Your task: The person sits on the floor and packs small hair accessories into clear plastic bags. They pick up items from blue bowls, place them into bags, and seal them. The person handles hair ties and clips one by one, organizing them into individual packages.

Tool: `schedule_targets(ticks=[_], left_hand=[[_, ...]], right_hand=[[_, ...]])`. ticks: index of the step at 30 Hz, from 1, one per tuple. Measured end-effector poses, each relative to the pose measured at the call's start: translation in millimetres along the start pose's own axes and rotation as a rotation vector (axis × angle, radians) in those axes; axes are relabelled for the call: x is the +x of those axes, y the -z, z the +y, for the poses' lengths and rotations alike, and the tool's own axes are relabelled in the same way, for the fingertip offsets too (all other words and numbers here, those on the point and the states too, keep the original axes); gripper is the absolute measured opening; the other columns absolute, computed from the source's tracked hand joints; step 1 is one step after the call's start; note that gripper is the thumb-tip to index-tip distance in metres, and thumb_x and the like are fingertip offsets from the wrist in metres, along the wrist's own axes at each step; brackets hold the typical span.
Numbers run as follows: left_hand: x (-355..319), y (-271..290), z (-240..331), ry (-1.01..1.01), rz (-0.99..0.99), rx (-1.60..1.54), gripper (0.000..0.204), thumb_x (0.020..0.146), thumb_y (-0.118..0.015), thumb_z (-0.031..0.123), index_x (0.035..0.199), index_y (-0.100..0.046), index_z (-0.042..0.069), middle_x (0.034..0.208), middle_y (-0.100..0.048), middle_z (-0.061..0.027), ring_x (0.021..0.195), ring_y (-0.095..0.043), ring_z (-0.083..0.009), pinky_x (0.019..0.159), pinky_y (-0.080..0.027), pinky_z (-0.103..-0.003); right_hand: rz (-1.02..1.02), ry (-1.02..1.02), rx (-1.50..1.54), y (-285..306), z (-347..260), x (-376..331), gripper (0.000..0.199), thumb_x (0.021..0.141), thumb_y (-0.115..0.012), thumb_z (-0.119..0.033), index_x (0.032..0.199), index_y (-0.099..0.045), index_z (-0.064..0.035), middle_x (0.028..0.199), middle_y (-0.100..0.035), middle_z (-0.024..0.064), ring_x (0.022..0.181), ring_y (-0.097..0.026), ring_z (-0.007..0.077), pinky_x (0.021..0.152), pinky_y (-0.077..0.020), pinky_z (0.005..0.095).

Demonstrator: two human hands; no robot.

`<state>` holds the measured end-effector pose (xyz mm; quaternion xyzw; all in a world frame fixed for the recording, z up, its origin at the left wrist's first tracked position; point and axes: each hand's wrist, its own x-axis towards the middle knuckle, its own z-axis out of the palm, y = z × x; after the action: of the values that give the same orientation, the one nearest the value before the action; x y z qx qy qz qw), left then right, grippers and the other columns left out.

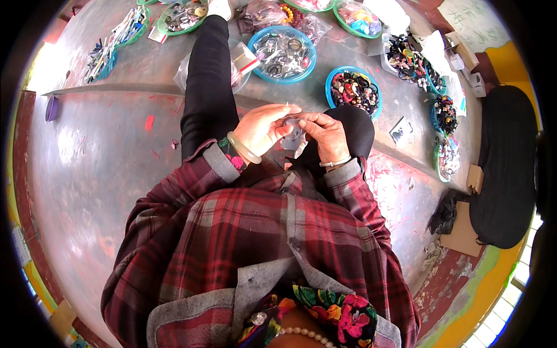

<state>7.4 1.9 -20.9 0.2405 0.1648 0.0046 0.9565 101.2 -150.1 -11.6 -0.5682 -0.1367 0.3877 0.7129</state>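
A small clear plastic bag (pixel 295 139) hangs between my two hands, in front of my body and above my knees. My left hand (pixel 261 127), with a pale bangle at the wrist, is closed on its left side, thumb and fingertips near the top. My right hand (pixel 328 132), wearing a thin bracelet, pinches the bag's upper right between thumb and bent fingers. What the bag holds is too small to make out. Just beyond my right knee stands a blue basket (pixel 379 97) of dark and coloured hair ties.
Farther off are a blue basket (pixel 314 60) of bagged trinkets, a green basket (pixel 161 24) and a white tub (pixel 390 67). A green basket (pixel 437 161) and a flat card (pixel 401 130) lie to the right. A purple bowl (pixel 52 108) is far left; a long black-covered object (pixel 507 168) stands right.
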Motion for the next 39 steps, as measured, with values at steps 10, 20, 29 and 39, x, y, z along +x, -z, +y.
schedule_targets(ticks=[10,20,29,39], left_hand=[[-1,-4,1,-0.022,-0.012,0.079,0.025,0.092,-0.047,0.013,0.107,-0.056,-0.004,0.107,-0.059,-0.0122,0.087,-0.058,-0.0124,0.073,-0.05,-0.023],[3,4,-8,-0.044,0.056,0.238,0.021,0.089,-0.052,0.007,0.104,-0.057,-0.005,0.106,-0.059,-0.0129,0.092,-0.059,-0.0169,0.08,-0.051,-0.027],[0,2,-4,-0.021,0.019,0.183,0.019,0.088,-0.052,0.005,0.101,-0.057,-0.008,0.104,-0.059,-0.0154,0.094,-0.059,-0.0202,0.085,-0.05,-0.03],[0,11,-2,0.02,-0.078,0.045,0.019,0.09,-0.048,0.006,0.1,-0.056,-0.007,0.104,-0.058,-0.0151,0.096,-0.058,-0.022,0.089,-0.048,-0.034]], right_hand=[[0.125,-0.015,0.056,8,10,2,0.008,0.076,-0.067,-0.005,0.083,-0.068,-0.0004,0.071,-0.063,0.0024,0.055,-0.05,0.0076,0.051,-0.0394,0.0203],[0.128,0.005,0.032,4,12,2,0.009,0.076,-0.067,-0.005,0.084,-0.067,-0.0001,0.072,-0.064,0.0026,0.056,-0.05,0.007,0.051,-0.0394,0.0197],[0.088,0.014,0.026,7,12,3,0.012,0.076,-0.065,0.0,0.089,-0.066,0.0001,0.074,-0.063,0.0017,0.058,-0.051,0.0063,0.053,-0.0412,0.0196],[0.055,0.042,0.104,7,11,0,0.012,0.078,-0.062,0.001,0.088,-0.068,-0.002,0.079,-0.064,0.002,0.06,-0.051,0.0064,0.055,-0.0409,0.0195]])
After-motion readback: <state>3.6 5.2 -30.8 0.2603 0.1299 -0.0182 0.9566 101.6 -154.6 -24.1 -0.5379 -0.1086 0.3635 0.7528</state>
